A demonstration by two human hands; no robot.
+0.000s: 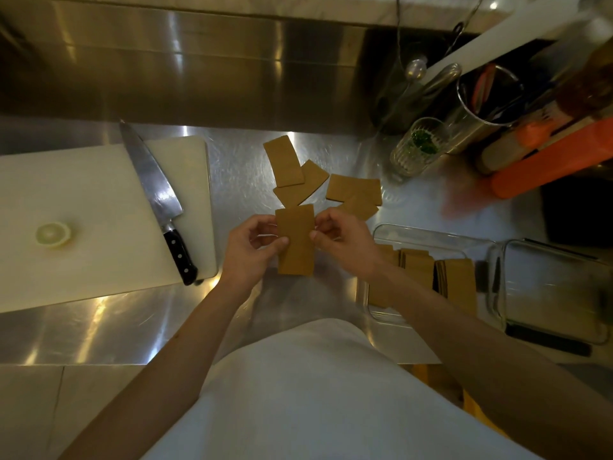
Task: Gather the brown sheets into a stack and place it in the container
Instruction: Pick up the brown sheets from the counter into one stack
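A small stack of brown sheets [295, 242] is pinched between my left hand [250, 245] on its left edge and my right hand [343, 242] on its right edge, just above the steel counter. Loose brown sheets lie beyond it: one pair [287, 167] overlapping at the back, another group [356, 194] to the right. A clear glass container [431, 237] stands to the right of my right hand, and rows of brown sheets [456, 280] stand on edge inside it. My right forearm hides part of the container.
A white cutting board [83, 220] with a chef's knife [156, 197] and a lemon half [53, 234] lies at the left. A second glass container [557, 287] sits far right. A glass with herbs [418, 147], a utensil holder [484, 104] and orange items [557, 157] crowd the back right.
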